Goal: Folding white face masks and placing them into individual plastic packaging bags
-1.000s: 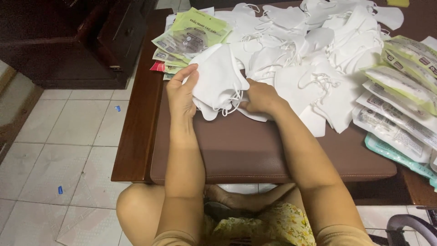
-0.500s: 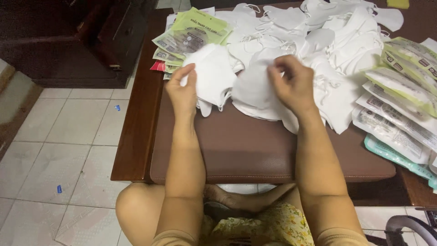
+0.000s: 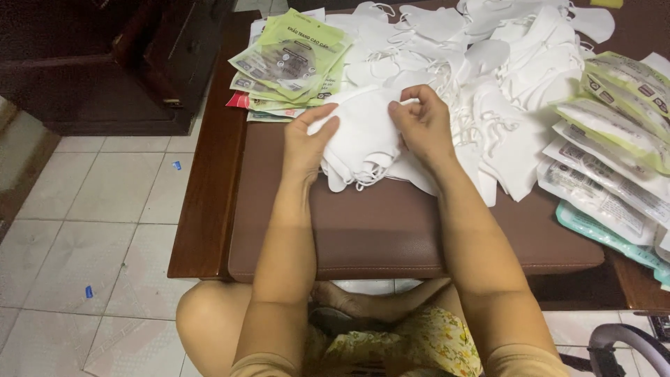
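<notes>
Hands meet over a small stack of white fabric face masks [image 3: 363,139] lying on the brown padded bench [image 3: 391,230]. The left hand [image 3: 307,139] lies with fingers curled along the stack's left edge; the right hand [image 3: 422,122] pinches its upper right corner. Squaring the stack well seems to call for matched edges and ear loops tucked in. A loose heap of white masks [image 3: 488,63] lies just behind, green printed packets [image 3: 293,59] to the left, sealed packets [image 3: 614,139] to the right.

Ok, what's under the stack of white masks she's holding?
The mask stack rests on the brown pad, between the left hand and right hand. More loose masks lie beneath its right edge; anything else under it is covered.
</notes>
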